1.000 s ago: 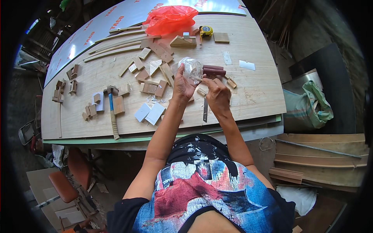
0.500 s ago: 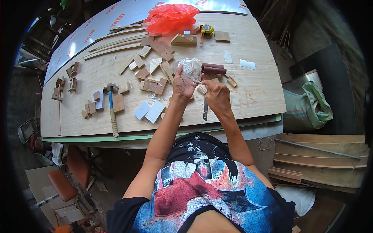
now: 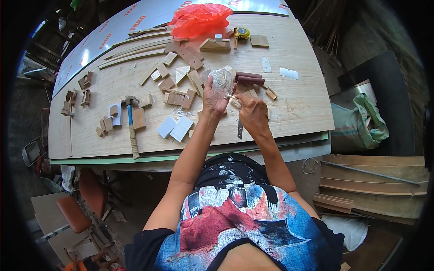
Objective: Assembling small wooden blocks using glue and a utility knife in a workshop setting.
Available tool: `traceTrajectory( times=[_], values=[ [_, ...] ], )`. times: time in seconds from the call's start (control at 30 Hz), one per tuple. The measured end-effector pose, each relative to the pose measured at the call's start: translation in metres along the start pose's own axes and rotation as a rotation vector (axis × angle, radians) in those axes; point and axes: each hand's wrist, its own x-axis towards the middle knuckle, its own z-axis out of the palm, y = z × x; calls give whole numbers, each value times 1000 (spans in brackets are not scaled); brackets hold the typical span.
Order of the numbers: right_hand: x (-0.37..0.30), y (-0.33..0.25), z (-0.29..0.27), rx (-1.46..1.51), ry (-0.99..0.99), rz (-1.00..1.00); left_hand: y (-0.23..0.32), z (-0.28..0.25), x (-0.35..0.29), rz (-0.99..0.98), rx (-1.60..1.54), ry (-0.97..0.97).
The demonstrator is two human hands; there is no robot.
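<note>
Over the workbench, my left hand [image 3: 214, 102] is closed round a clear, crumpled plastic bag or tub [image 3: 222, 80] with whitish contents; what they are cannot be made out. My right hand [image 3: 254, 113] pinches a thin, pale stick [image 3: 231, 96], its tip close to the underside of the plastic by my left fingers. Just below, a dark metal ruler [image 3: 239, 130] lies partly hidden near my right wrist. Two dark reddish-brown rolls [image 3: 249, 79] rest beyond my right hand, with a small wood block [image 3: 271, 93] beside them.
Wood offcuts [image 3: 181, 73] are scattered left of my hands. A blue-handled hammer [image 3: 131, 124] lies near the bench's front edge, and white squares [image 3: 181, 128] sit by my left forearm. At the back are a red plastic bag [image 3: 199, 20] and a yellow tape measure [image 3: 242, 33].
The whole view has shifted very slightly. Both hands keep their holds, and the stick's tip shows a little more clearly beside the plastic.
</note>
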Motion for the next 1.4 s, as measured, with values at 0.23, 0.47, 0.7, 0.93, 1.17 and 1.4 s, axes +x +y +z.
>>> traceTrajectory(
  times=[0.23, 0.47, 0.7, 0.93, 1.17, 1.4],
  values=[
    [1, -13, -15, 43, -1, 63, 2, -2, 1, -47, 7, 21],
    [11, -10, -4, -12, 149, 20, -6, -4, -3, -36, 54, -2],
    [17, -8, 3, -155, 92, 110, -9, -2, -7, -46, 85, 24],
    [25, -3, 6, -242, 68, 100, -13, 0, -7, -80, 80, -21],
    [26, -6, 4, -349, -8, 117, -14, -4, -3, -56, 100, -30],
    [27, 1, 15, -400, 79, 105, -19, -5, -1, -35, 109, -37]
  ],
)
